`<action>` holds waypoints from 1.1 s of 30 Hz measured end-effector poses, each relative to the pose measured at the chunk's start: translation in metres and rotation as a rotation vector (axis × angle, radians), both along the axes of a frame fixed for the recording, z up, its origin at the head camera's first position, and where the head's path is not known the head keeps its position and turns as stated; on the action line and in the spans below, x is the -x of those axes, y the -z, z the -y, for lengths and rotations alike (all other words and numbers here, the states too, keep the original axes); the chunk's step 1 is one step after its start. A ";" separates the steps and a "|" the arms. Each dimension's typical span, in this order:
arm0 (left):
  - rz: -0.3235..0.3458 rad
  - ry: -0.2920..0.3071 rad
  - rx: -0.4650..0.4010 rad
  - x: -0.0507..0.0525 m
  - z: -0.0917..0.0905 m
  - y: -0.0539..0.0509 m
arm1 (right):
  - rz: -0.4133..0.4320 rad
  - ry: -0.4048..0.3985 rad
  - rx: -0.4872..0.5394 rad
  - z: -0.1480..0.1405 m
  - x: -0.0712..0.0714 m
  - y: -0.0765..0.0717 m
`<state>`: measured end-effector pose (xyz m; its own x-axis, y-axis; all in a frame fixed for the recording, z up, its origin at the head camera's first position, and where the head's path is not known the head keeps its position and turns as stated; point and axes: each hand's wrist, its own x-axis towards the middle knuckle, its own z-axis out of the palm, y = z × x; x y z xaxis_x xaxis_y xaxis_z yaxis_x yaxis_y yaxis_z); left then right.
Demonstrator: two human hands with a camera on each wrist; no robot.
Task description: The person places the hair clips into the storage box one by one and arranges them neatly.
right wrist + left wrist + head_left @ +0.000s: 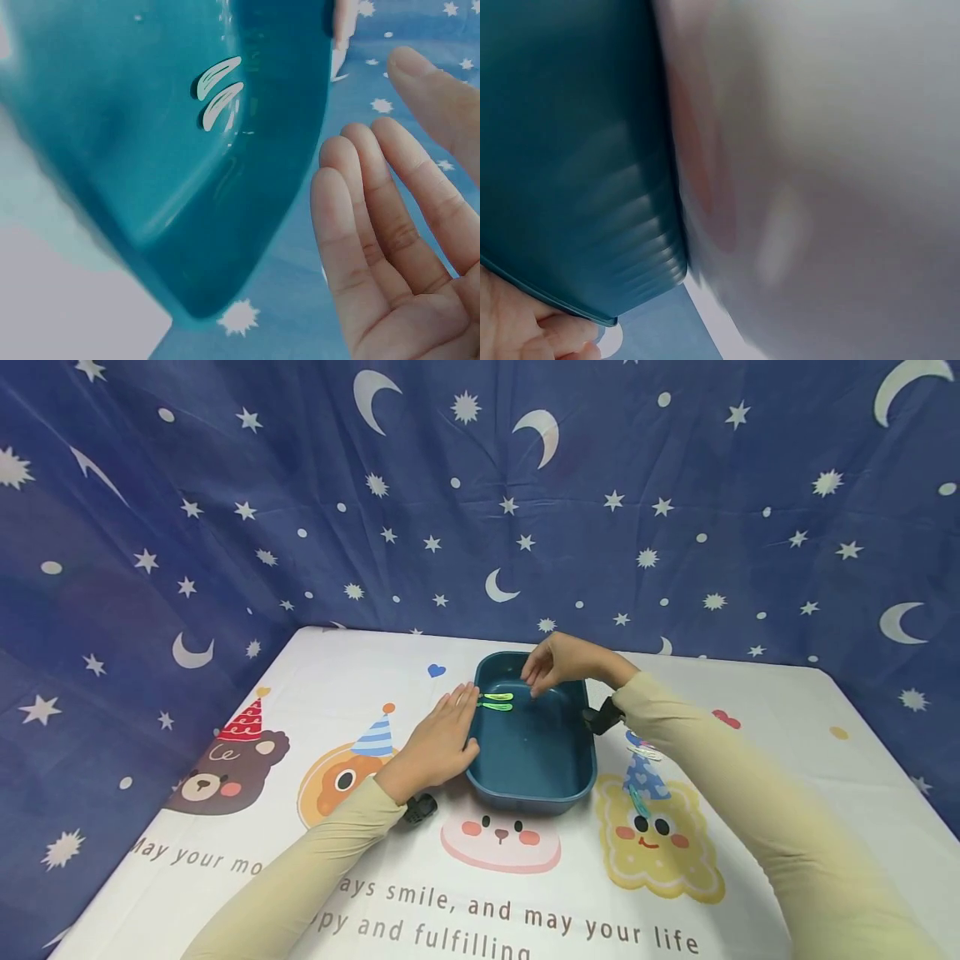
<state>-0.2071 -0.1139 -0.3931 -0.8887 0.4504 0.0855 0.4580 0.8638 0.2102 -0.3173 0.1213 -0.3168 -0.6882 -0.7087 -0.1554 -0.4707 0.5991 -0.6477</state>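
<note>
Two yellow-green hair clips (497,702) lie side by side inside a dark teal basin (531,797), near its left wall; the right wrist view shows them as a pale upper clip (218,76) and a pale lower clip (223,106). My left hand (438,739) rests with extended fingers along the basin's left rim; its fingers (568,335) touch the wall in the left wrist view. Over the back right part of the basin is my right hand (558,662), fingers slightly bent. In the right wrist view, the right hand (397,232) has nothing between thumb and fingers.
To the right of the basin, a teal clip (639,802) and whitish clips (644,749) lie on the printed white tablecloth (420,893). A dark blue curtain (450,485) with moons and stars hangs behind the table. Both sleeved forearms reach in from the front.
</note>
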 end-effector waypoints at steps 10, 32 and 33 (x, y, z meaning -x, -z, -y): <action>-0.006 0.014 0.004 -0.001 0.001 -0.002 | -0.038 0.002 0.001 -0.067 -0.051 -0.021; 0.003 0.009 0.024 0.000 0.000 -0.002 | -0.098 0.176 -0.068 -0.128 -0.131 0.075; 0.005 0.010 0.023 0.000 0.000 -0.002 | -0.095 0.183 -0.080 -0.128 -0.131 0.076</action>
